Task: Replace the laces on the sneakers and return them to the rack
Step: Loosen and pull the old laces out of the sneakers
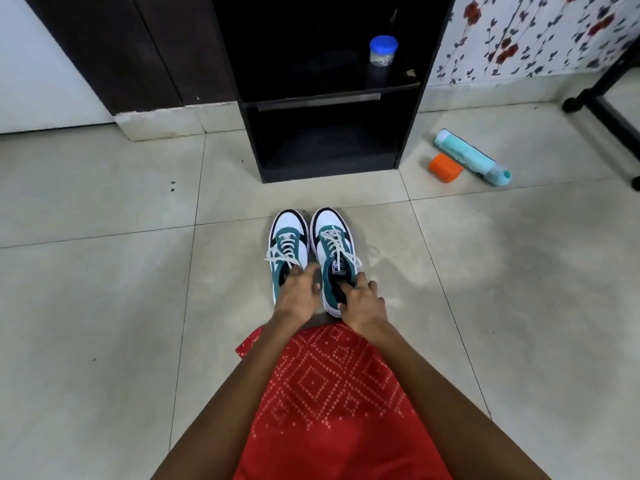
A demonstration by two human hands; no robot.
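Gripping heel ends: left hand (297, 296) on left teal-and-white lace-up sneaker (289, 220), right hand (364, 304) on right teal-and-white sneaker (329, 220) (both w/ white laces (333, 242)), side by side on beige tile floor (138, 306), near side of black rack (250, 133).

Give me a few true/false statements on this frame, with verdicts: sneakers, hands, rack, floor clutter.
1. The left sneaker and right sneaker stand on the floor in front of the rack. True.
2. The sneakers have no laces. False: white laces are threaded in both.
3. The left hand grips the left sneaker's heel end and the right hand grips the right sneaker's. True.
4. The blue-lidded jar sits on the rack's lower shelf. False: it is on the upper shelf.
5. The teal bottle stands upright. False: it lies on its side beside an orange cap.
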